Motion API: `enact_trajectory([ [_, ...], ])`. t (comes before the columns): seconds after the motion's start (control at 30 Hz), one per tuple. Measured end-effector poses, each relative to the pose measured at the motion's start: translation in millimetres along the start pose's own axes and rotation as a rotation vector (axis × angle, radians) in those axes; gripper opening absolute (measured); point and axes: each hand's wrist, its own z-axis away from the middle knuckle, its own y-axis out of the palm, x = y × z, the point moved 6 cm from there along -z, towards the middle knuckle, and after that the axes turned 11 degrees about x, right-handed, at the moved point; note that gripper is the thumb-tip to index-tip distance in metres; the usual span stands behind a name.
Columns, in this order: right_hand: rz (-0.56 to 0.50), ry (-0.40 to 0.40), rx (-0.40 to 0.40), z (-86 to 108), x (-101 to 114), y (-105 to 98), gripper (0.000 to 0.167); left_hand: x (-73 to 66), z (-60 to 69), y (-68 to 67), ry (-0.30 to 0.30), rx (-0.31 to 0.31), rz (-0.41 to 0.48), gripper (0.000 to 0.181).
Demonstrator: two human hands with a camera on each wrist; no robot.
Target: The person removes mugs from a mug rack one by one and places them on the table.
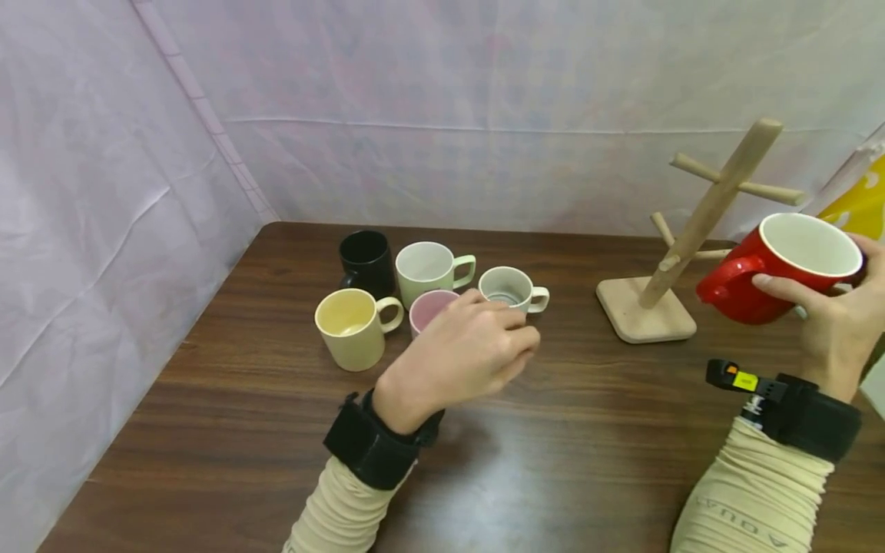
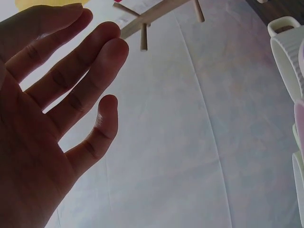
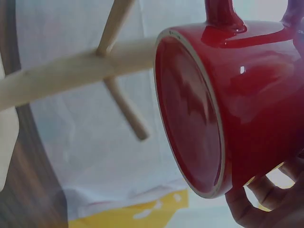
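Observation:
My right hand (image 1: 846, 307) grips a red mug (image 1: 754, 284) with a white inside, tilted and raised at the right; its thumb lies near the handle. In the right wrist view the base of the red mug (image 3: 190, 114) faces the camera, and fingers curl under its side. Left of it stands a wooden mug tree (image 1: 712, 215) with bare pegs. My left hand (image 1: 463, 349) hovers over the pink mug (image 1: 430, 307) and beside a small white mug (image 1: 508, 288), partly covering both. In the left wrist view the left hand (image 2: 61, 90) holds nothing, its fingers loosely bent.
A black mug (image 1: 366, 261), a pale green mug (image 1: 425, 269) and a yellow mug (image 1: 353, 330) stand together on the brown wooden table (image 1: 228, 430). White cloth (image 1: 442, 115) hangs behind. Something yellow (image 1: 860, 200) is at the far right.

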Motion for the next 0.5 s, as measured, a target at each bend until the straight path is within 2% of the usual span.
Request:
enact_trajectory([
  [0.2,0.042,-0.063,0.034,5.8,16,9,0.068,10.0,5.3,-4.1,-0.031,-0.029,0.038,0.008],
  [0.37,0.018,-0.122,0.049,9.2,30,20,0.064,18.4,10.5,-6.8,-0.069,-0.03,0.062,0.003],
  [0.5,-0.006,-0.153,0.104,12.4,39,32,0.066,25.8,14.9,-7.9,-0.093,-0.034,0.066,0.003],
])
